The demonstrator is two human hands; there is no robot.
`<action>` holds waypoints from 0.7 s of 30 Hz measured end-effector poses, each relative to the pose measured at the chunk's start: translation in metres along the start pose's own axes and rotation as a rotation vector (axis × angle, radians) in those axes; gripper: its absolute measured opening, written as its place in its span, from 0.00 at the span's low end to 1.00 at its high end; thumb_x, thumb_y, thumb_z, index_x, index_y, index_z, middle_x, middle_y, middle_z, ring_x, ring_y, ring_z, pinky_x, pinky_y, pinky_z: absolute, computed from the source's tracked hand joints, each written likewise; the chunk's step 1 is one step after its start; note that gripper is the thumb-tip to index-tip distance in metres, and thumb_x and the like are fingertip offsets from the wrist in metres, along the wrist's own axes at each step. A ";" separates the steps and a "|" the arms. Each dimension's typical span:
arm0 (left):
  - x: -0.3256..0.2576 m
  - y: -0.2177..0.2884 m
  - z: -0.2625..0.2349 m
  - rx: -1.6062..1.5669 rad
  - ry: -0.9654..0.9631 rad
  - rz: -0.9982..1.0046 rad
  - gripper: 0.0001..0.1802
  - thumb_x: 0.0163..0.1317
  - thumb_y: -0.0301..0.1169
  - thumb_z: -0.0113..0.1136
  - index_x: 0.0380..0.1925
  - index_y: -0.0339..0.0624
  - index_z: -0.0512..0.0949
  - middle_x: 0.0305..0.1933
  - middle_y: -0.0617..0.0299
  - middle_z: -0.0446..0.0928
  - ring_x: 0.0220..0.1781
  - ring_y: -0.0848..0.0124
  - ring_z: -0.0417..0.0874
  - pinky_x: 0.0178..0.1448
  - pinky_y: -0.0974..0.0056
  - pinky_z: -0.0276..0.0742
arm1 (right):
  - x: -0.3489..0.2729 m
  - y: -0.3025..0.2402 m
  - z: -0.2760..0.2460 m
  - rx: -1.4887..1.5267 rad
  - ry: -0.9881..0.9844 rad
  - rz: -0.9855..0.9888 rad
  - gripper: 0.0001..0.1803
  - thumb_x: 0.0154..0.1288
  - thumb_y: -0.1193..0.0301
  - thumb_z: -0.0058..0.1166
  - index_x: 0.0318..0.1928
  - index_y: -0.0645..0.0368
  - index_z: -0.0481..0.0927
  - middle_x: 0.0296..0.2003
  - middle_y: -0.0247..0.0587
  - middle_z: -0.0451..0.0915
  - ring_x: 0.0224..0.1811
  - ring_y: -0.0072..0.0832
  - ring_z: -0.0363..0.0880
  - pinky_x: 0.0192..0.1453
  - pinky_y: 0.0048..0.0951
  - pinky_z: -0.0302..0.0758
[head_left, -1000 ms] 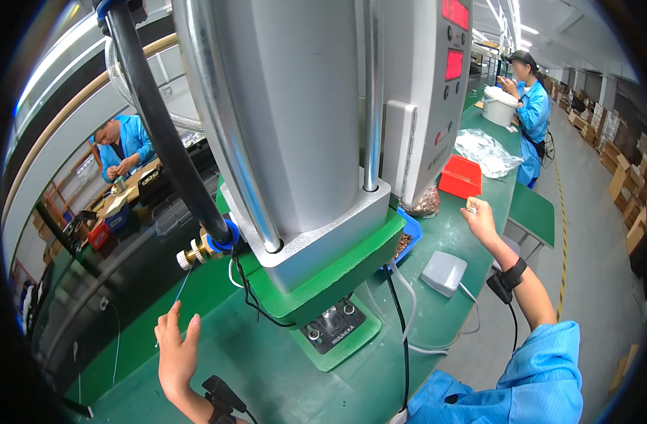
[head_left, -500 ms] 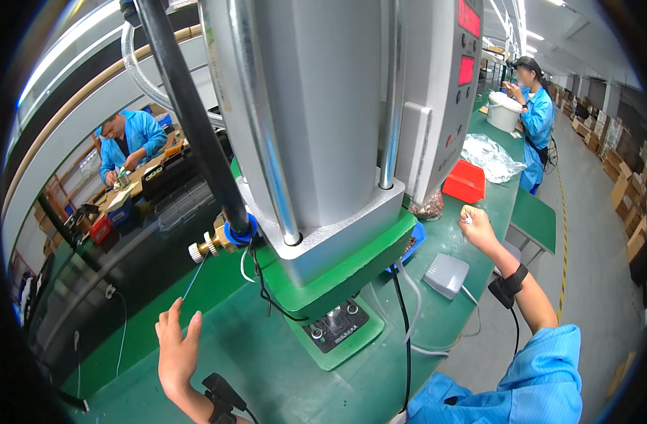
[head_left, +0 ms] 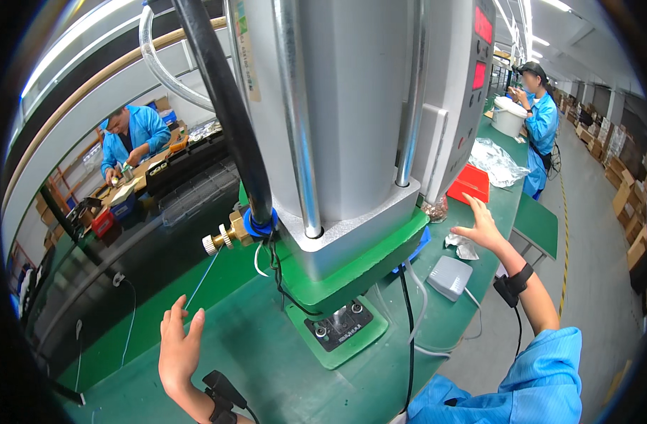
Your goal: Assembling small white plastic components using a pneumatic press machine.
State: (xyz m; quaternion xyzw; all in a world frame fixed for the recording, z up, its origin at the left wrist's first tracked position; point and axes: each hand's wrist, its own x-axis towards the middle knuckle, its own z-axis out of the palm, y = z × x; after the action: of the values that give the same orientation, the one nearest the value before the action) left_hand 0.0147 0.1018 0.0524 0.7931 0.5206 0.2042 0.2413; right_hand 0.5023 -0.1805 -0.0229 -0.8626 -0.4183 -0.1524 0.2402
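A tall grey press machine (head_left: 352, 134) with a green base (head_left: 337, 332) stands on the green bench (head_left: 253, 353) right in front of me. My left hand (head_left: 179, 346) hovers open over the bench to the left of the base, holding nothing. My right hand (head_left: 482, 226) is raised open at the machine's right side, fingers spread, above a crumpled white scrap (head_left: 465, 246) and near a red tray (head_left: 470, 185). A grey pedal-like box (head_left: 449, 277) lies just below that hand. Both wrists wear black straps.
A black hose (head_left: 224, 120) and brass valve (head_left: 224, 237) hang at the machine's left. Clear plastic bags (head_left: 496, 161) and a white pot (head_left: 508, 115) lie farther along the bench. A person in blue stands at the far right (head_left: 539, 124); another sits at the left (head_left: 129, 141).
My head has moved closer to the machine, which now fills more of the view. My right hand has lifted slightly and spread near the red tray. The left hand stays open.
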 end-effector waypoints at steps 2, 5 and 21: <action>0.000 0.000 0.000 -0.006 -0.001 -0.009 0.27 0.62 0.42 0.51 0.58 0.39 0.64 0.45 0.55 0.69 0.49 0.64 0.69 0.50 0.64 0.68 | -0.004 -0.006 -0.006 0.063 -0.086 0.167 0.43 0.44 0.58 0.65 0.61 0.49 0.59 0.51 0.58 0.63 0.56 0.51 0.65 0.59 0.39 0.65; -0.001 0.001 -0.001 -0.010 -0.004 -0.018 0.27 0.62 0.42 0.51 0.57 0.39 0.64 0.44 0.55 0.69 0.47 0.65 0.70 0.49 0.65 0.69 | -0.012 -0.015 -0.012 0.004 -0.418 0.336 0.41 0.43 0.57 0.66 0.58 0.48 0.61 0.49 0.61 0.63 0.52 0.52 0.68 0.56 0.42 0.68; -0.006 0.009 -0.005 -0.016 -0.037 -0.029 0.28 0.62 0.42 0.51 0.58 0.39 0.64 0.39 0.55 0.73 0.38 0.68 0.75 0.44 0.65 0.71 | -0.013 0.006 0.043 -0.100 -0.251 0.292 0.20 0.57 0.59 0.48 0.20 0.64 0.79 0.20 0.58 0.76 0.26 0.50 0.77 0.35 0.45 0.73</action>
State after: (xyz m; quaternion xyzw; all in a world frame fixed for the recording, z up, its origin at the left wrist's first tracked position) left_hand 0.0166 0.0939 0.0611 0.7873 0.5256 0.1901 0.2604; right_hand 0.5014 -0.1688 -0.0671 -0.9372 -0.3073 -0.0278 0.1626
